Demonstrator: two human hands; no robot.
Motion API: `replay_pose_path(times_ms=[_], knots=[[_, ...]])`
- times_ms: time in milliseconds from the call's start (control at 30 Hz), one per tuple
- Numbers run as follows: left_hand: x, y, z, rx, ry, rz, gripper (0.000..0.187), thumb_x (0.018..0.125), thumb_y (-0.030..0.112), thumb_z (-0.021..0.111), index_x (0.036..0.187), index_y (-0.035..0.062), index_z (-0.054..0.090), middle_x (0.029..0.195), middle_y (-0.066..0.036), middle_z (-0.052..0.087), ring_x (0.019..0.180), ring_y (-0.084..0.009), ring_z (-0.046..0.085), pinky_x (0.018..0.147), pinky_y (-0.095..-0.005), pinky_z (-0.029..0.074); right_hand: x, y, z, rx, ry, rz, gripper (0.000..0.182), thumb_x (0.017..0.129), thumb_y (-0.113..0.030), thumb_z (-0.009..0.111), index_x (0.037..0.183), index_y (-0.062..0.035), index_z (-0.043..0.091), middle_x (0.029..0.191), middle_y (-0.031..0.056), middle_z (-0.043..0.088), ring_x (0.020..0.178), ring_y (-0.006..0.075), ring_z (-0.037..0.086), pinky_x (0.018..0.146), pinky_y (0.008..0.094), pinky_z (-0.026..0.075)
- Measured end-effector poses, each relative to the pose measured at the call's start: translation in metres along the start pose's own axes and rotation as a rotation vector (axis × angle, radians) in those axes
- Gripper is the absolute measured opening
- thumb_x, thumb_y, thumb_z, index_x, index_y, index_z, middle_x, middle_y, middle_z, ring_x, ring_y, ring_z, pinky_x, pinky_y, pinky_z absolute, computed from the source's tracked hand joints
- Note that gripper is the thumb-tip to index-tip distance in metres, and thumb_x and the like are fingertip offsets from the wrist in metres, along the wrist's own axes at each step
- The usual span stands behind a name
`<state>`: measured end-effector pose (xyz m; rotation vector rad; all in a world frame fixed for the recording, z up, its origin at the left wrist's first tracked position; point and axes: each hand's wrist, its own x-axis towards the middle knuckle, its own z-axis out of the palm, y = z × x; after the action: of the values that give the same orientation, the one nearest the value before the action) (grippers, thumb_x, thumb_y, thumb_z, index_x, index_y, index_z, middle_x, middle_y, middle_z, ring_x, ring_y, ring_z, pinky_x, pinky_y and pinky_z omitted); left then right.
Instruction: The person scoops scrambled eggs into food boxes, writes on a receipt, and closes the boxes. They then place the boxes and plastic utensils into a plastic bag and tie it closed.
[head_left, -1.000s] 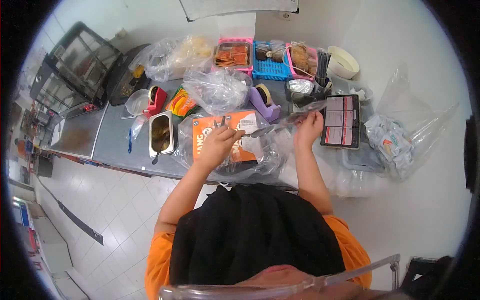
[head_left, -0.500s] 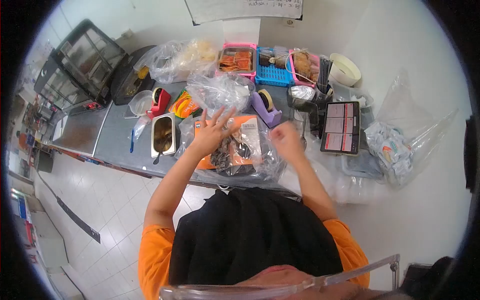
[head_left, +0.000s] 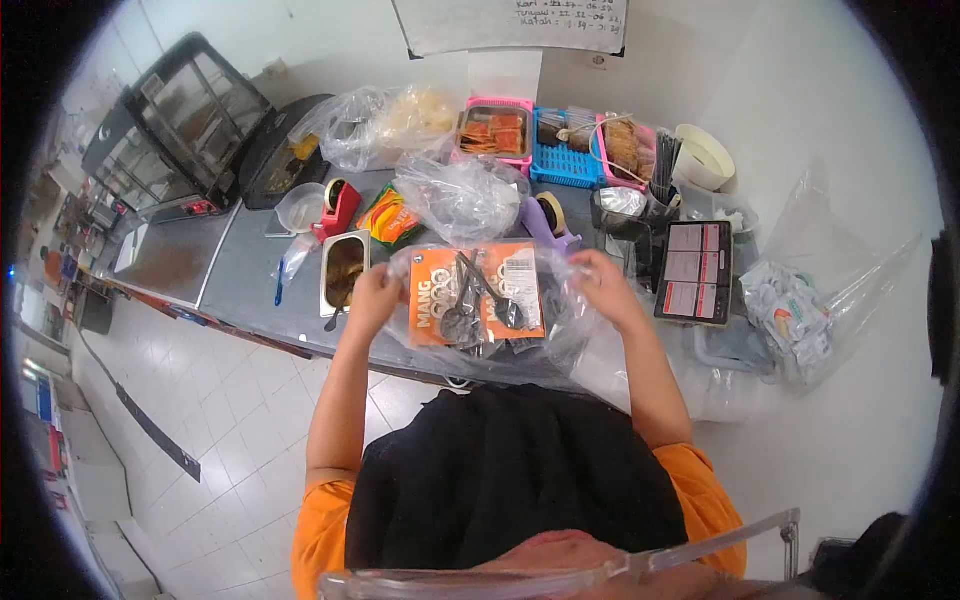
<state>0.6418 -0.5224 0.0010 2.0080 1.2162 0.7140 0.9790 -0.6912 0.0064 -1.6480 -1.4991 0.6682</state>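
A clear plastic bag [head_left: 572, 322] lies spread on the counter in front of me. In it are orange packs [head_left: 430, 292] with white lettering, and black plastic spoons [head_left: 511, 313] in clear wrapping rest on top of them. At the bag's left edge, my left hand [head_left: 374, 298] is closed on the plastic. My right hand [head_left: 606, 287] pinches the bag on the opposite side, near the purple tape dispenser [head_left: 548, 226]. Left of my left hand stands a metal container [head_left: 345, 268] of dark brown contents with a spoon handle sticking out.
A tablet [head_left: 693, 272] stands at right, beside a bag of white wrapped items [head_left: 786, 305]. Behind are a crumpled clear bag [head_left: 465, 200], a pink basket [head_left: 496, 103] and a blue basket [head_left: 566, 165]. A red tape dispenser [head_left: 342, 207] and blue pen [head_left: 280, 283] sit at left.
My left hand, spread over the packs before, has moved left and down onto the bag's edge. The right hand has moved slightly right. The spoons and packs now show uncovered between the hands.
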Motion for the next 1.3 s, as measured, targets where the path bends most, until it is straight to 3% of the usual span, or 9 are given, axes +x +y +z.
replay_pose_path(times_ms=[167,467,733,800,900,1000,1200,1267,1300], knots=[[0.025,0.071,-0.031,-0.896,-0.105,-0.183,0.021,0.09,0.021,0.053,0.097,0.0015,0.058,0.066,-0.001,0.054,0.051,-0.0104,0.051,0.051,-0.024,0.046,0.059,-0.05,-0.013,0.877,0.127,0.182,0.042,0.08,0.006,0.048,0.122,0.0001,0.047,0.107,0.0157,0.064,0.084,0.0136,0.062,0.073,0.0234,0.049],[0.021,0.087,-0.095,-1.252,-0.186,-0.099,0.022,0.087,0.016,0.056,0.1,-0.0018,0.059,0.076,-0.002,0.059,0.057,-0.0108,0.053,0.071,-0.0301,0.051,0.067,-0.107,-0.061,0.834,0.266,0.09,0.039,0.085,-0.005,0.05,0.123,-0.0011,0.048,0.105,0.0137,0.064,0.068,0.0061,0.057,0.058,0.0176,0.046],[-0.007,0.187,-0.086,-1.343,-0.313,0.116,0.022,0.084,0.007,0.052,0.098,-0.0096,0.056,0.12,-0.024,0.054,0.105,-0.0304,0.057,0.094,-0.0374,0.044,0.1,-0.171,-0.044,0.645,-0.088,-0.223,0.034,0.091,-0.018,0.053,0.121,-0.0027,0.05,0.101,0.0108,0.065,0.086,0.0122,0.059,0.071,0.0226,0.046],[-0.007,0.182,-0.065,-1.306,-0.32,0.029,0.023,0.086,0.013,0.055,0.098,-0.006,0.058,0.117,-0.021,0.055,0.104,-0.0317,0.056,0.093,-0.0387,0.042,0.104,-0.167,-0.003,0.305,-0.148,-0.317,0.035,0.09,-0.019,0.057,0.12,-0.0025,0.049,0.097,0.0084,0.064,0.088,0.0135,0.06,0.072,0.0247,0.047],[0.0,0.164,-0.053,0.095,-0.045,0.606,0.031,0.087,0.028,0.059,0.104,0.0022,0.059,0.103,-0.015,0.055,0.102,-0.031,0.052,0.089,-0.0385,0.04,0.112,-0.153,0.041,0.049,-0.033,-0.552,0.037,0.087,-0.013,0.061,0.12,-0.003,0.048,0.095,0.0064,0.061,0.089,0.0139,0.059,0.076,0.0279,0.049],[-0.002,0.155,-0.062,-0.005,0.075,0.579,0.029,0.084,0.024,0.063,0.104,0.0034,0.061,0.106,-0.015,0.054,0.106,-0.0323,0.049,0.092,-0.0385,0.038,0.087,-0.192,0.029,0.639,-0.304,-0.081,0.043,0.083,-0.007,0.064,0.121,-0.0026,0.045,0.104,0.0089,0.059,0.094,0.0164,0.059,0.081,0.03,0.049],[-0.009,0.005,0.036,-0.05,-0.443,0.515,0.136,0.036,0.045,0.09,0.136,-0.0062,0.014,0.137,-0.021,0.025,0.128,-0.0338,0.027,0.109,-0.0409,0.022,0.057,-0.209,0.041,1.03,-0.149,-0.106,0.042,0.082,-0.007,0.063,0.12,-0.0026,0.046,0.121,0.0146,0.052,0.106,0.0226,0.055,0.091,0.0368,0.045],[-0.021,-0.022,0.089,-0.081,-0.452,0.448,0.105,0.056,0.045,0.083,0.132,-0.0041,0.028,0.126,-0.018,0.039,0.121,-0.0327,0.038,0.102,-0.0428,0.032,0.04,-0.202,0.089,0.308,0.089,-0.789,0.048,0.082,-0.011,0.064,0.125,-0.0043,0.043,0.127,0.0193,0.045,0.122,0.0278,0.044,0.101,0.042,0.035],[-0.019,-0.023,0.094,-0.148,-0.427,0.403,0.1,0.059,0.044,0.081,0.13,-0.0039,0.03,0.124,-0.018,0.041,0.119,-0.0323,0.039,0.1,-0.0428,0.033,0.028,-0.209,0.107,0.501,-0.3,-0.352,0.06,0.083,-0.026,0.064,0.133,-0.0068,0.037,0.136,0.0189,0.034,0.132,0.0261,0.027,0.11,0.0379,0.018]])
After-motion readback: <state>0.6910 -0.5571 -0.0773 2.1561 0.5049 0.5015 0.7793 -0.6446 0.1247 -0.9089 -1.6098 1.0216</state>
